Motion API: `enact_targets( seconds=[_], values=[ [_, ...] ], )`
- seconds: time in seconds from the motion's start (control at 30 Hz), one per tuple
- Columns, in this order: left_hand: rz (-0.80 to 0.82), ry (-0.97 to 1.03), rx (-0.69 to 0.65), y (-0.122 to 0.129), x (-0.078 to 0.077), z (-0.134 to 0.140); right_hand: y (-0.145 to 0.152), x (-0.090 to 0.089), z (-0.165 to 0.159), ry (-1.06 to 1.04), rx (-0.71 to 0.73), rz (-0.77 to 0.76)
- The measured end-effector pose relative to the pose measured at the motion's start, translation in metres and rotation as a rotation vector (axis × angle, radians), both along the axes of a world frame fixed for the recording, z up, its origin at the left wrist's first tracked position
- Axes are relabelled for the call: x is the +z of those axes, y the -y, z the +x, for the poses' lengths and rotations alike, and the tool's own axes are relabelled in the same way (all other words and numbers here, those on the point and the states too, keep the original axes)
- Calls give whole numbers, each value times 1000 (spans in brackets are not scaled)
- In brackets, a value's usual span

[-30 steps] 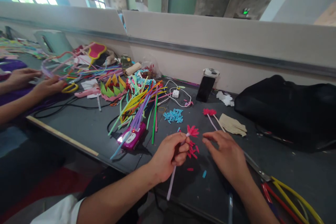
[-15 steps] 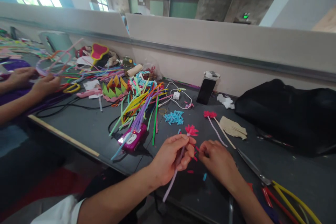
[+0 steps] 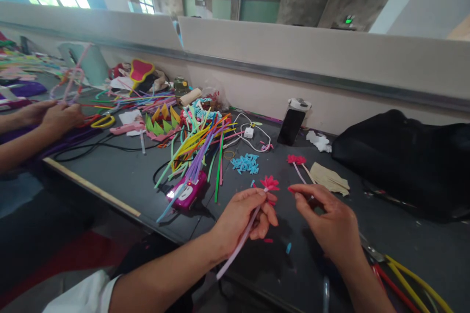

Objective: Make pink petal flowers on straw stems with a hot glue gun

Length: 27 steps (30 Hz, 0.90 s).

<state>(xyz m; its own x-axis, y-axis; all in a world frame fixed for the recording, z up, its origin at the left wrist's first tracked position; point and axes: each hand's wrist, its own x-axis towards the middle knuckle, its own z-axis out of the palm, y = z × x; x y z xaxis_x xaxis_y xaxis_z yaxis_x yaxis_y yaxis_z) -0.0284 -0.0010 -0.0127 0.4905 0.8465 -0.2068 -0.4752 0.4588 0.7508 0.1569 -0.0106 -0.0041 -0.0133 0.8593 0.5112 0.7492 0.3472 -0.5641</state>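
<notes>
My left hand (image 3: 244,222) pinches the pale lilac stem of a pipe-cleaner flower (image 3: 270,183), whose red-pink petals point up past my fingertips. Between the thumb and forefinger of my right hand (image 3: 328,215) is a small red pipe-cleaner piece (image 3: 291,189), held to the right of the flower. Two finished-looking red flowers (image 3: 295,159) with pale stems lie behind my right hand, their stems partly hidden by it. A short red piece (image 3: 268,240) and a short blue piece (image 3: 288,248) rest on the dark table below. More red bits show partly behind my left fingers.
Scissors (image 3: 394,266) with yellow and red handles lie at the right. Left of centre, long pipe cleaners (image 3: 196,144) spread over a purple power box (image 3: 191,194). Cut blue pieces (image 3: 245,163) form a pile. A phone (image 3: 291,125) stands behind. At left are another person's hands (image 3: 60,120).
My right hand has risen from the table and moved right, now with a small red piece between its fingertips. My left hand still grips the flower, its stem tilted a little flatter.
</notes>
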Motion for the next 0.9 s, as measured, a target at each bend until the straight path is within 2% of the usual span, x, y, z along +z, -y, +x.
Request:
enact_targets(
  seconds=[0.17, 0.4, 0.57, 0.9],
  values=[
    [43, -82, 17, 2, 0, 2, 6, 8, 0, -3, 57, 113],
    [89, -136, 11, 2, -2, 3, 10, 12, -5, 117, 137, 222],
    [110, -178, 4, 4, -2, 5, 11, 13, -12, 150, 110, 316],
    [175, -237, -18, 11, -4, 9, 11, 6, -17, 209, 115, 319]
  ],
)
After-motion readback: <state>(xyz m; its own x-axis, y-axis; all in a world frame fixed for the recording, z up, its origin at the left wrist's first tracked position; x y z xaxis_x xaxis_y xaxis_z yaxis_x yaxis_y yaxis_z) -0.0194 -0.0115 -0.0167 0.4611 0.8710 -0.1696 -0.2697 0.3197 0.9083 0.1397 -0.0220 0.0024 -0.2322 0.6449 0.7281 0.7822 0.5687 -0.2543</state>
